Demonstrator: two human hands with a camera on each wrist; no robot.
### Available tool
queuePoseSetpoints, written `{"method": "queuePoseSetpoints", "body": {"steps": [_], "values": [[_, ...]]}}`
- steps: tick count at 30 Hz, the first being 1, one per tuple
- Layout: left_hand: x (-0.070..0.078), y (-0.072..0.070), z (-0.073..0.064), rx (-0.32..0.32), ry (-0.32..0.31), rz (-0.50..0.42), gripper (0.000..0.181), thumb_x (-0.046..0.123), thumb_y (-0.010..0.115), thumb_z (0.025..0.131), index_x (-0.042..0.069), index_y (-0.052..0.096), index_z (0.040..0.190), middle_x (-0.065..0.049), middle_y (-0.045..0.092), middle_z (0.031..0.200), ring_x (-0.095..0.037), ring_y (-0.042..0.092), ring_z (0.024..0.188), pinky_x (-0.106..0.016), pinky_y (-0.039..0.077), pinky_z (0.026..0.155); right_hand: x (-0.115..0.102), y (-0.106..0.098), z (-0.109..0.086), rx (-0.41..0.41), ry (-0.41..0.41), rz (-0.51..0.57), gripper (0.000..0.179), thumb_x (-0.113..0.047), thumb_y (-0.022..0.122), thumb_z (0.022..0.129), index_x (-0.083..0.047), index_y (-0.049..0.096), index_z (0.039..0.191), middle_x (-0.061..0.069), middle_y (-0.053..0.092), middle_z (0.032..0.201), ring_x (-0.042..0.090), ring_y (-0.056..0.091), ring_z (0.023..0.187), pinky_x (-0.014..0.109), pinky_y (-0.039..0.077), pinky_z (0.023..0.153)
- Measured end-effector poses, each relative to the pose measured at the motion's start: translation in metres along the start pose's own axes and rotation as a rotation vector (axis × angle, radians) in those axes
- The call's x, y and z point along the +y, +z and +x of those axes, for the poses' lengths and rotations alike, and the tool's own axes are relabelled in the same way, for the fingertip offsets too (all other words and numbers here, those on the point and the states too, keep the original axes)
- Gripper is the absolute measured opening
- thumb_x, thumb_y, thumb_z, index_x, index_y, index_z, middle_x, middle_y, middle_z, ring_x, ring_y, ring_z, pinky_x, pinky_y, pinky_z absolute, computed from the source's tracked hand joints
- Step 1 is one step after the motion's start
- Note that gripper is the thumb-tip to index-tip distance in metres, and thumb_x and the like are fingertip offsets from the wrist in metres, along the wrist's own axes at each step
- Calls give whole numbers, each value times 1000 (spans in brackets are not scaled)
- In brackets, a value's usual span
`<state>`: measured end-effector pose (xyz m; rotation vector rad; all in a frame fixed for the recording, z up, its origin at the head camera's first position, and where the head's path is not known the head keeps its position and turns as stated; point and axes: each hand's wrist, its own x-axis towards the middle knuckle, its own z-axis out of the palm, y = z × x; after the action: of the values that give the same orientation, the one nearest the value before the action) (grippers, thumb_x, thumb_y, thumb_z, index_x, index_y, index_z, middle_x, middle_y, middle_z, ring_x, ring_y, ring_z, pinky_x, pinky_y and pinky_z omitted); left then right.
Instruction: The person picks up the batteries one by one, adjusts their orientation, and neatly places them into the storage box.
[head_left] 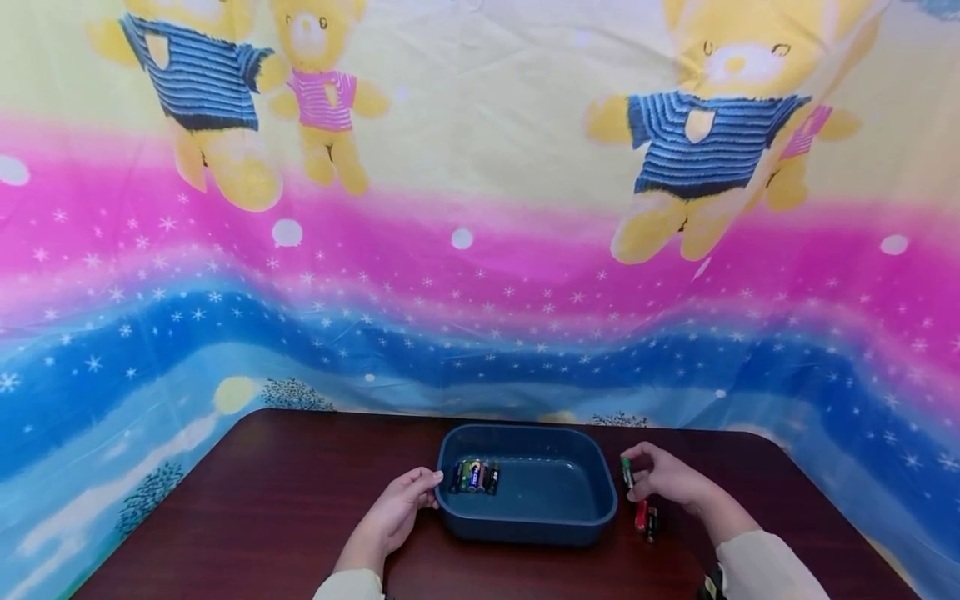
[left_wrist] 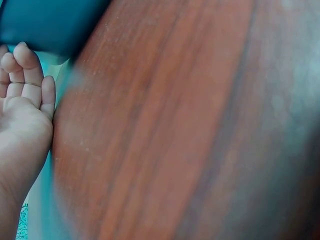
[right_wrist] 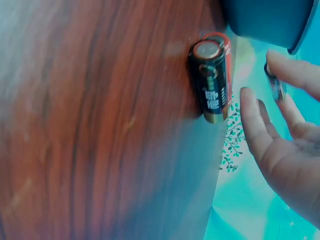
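We see a green-ended battery (head_left: 627, 472) just right of the blue bin (head_left: 525, 531), pinched between the thumb and fingers of our right hand (head_left: 667, 479), with 1 red battery (head_left: 641, 517) and 1 black battery (head_left: 652, 525) side by side on the table nearer us. Inside the bin, a row of batteries (head_left: 475, 477) lies at the left, where our left hand (head_left: 397, 504) grips the rim. On the far side, a bear-print curtain (head_left: 465, 275) hangs behind the dark red-brown table (head_left: 300, 492).

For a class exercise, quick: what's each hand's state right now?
Left hand: holding the tub by its left rim.
Right hand: pinching a green-topped battery.
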<state>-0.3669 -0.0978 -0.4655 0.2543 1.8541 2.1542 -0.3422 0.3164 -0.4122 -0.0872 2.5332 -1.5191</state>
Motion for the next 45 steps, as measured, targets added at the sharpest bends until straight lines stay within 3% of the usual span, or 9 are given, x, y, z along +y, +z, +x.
{"method": "queuePoseSetpoints", "body": {"steps": [5, 7, 14, 25, 30, 36, 45], "values": [[0, 1, 0, 11, 8, -17, 18, 24, 55, 93, 11, 53, 80, 4, 54, 73, -14, 52, 71, -32, 41, 77, -3, 2, 1, 98, 0, 49, 64, 9, 69, 69, 8, 36, 124, 23, 49, 109, 28, 56, 89, 44, 48, 74], [0, 1, 0, 16, 9, -21, 18, 24, 55, 93, 12, 53, 80, 4, 54, 73, -13, 51, 71, -32, 41, 76, -4, 2, 1, 97, -11, 88, 63, 10, 67, 71, 9, 34, 125, 26, 49, 111, 30, 56, 92, 43, 49, 75], [-1, 1, 0, 13, 18, -24, 18, 25, 57, 92, 13, 54, 78, 4, 54, 73, -14, 52, 71, -31, 41, 76, -3, -1, 4, -19, -66, 298, 72, 11, 62, 76, 14, 18, 132, 31, 47, 120, 34, 55, 105, 38, 49, 82], [1, 2, -1, 21, 13, -29, 18, 25, 58, 91, 13, 54, 78, 4, 54, 73, -13, 51, 70, -30, 42, 75, -5, -5, 6, -111, -66, 493, 77, 11, 61, 80, 15, 10, 138, 10, 59, 110, 20, 57, 106, 36, 45, 89], [1, 2, 0, 23, 12, -25, 18, 25, 57, 92, 13, 55, 78, 4, 55, 73, -13, 52, 70, -30, 42, 75, -5, -9, 8, -130, -88, 497, 80, 7, 62, 81, 14, 8, 139, 6, 59, 111, 20, 56, 109, 34, 45, 90], [-1, 1, 0, 22, 13, -17, 19, 26, 57, 92, 13, 54, 78, 4, 54, 72, -13, 51, 70, -31, 42, 76, -11, -9, 11, -141, -113, 438, 83, 1, 64, 82, 13, 6, 140, 21, 51, 125, 19, 55, 109, 33, 45, 89], [-1, 1, 1, 20, 9, -18, 19, 26, 57, 92, 13, 54, 78, 4, 54, 71, -14, 52, 70, -31, 41, 77, -46, -4, 18, -78, -95, 417, 78, 6, 61, 83, 10, 9, 142, 32, 39, 131, 22, 54, 109, 35, 44, 91]]}}
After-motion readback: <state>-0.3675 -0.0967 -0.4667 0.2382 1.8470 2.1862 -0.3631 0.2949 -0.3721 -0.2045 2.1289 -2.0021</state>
